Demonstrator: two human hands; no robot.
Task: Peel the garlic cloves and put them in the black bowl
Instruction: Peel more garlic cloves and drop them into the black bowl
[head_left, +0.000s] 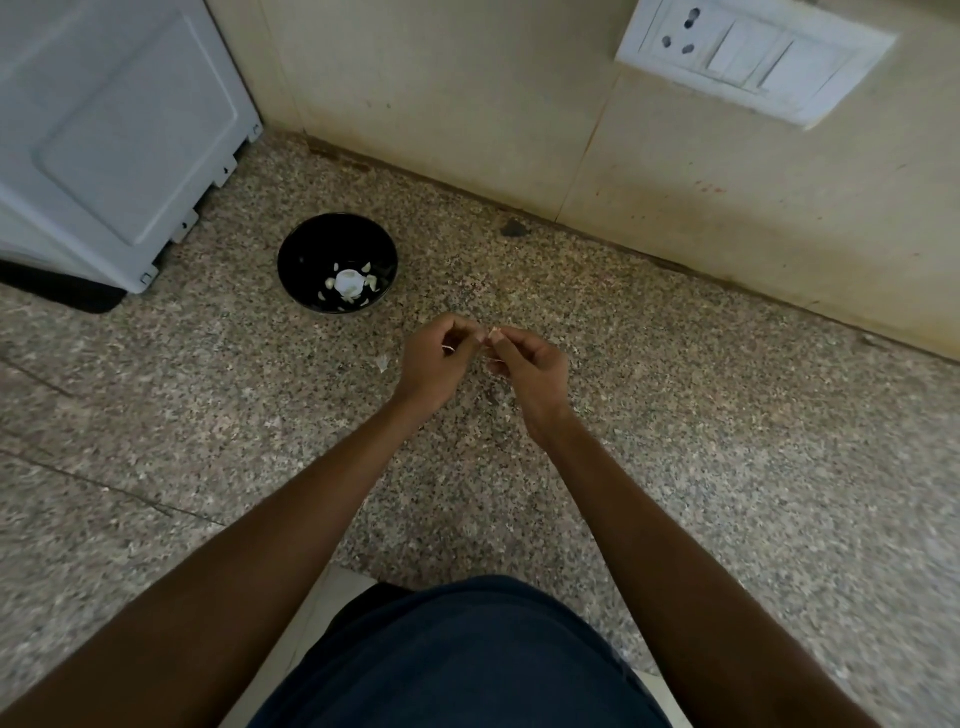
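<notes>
A black bowl (337, 262) stands on the speckled granite counter (675, 415), to the left of and behind my hands. Inside it lie a white garlic bulb piece (347, 283) and several small cloves. My left hand (441, 358) and my right hand (524, 364) meet above the counter, fingers curled. Between their fingertips they pinch a small garlic clove (491, 335), mostly hidden by the fingers. A bit of pale skin shows at the left hand's fingers.
A white appliance (114, 135) stands at the back left on a dark mat (62, 293). The tiled wall (519, 104) runs behind, with a switch plate (753, 57) at the upper right. A scrap of garlic skin (383, 362) lies on the counter near my left hand.
</notes>
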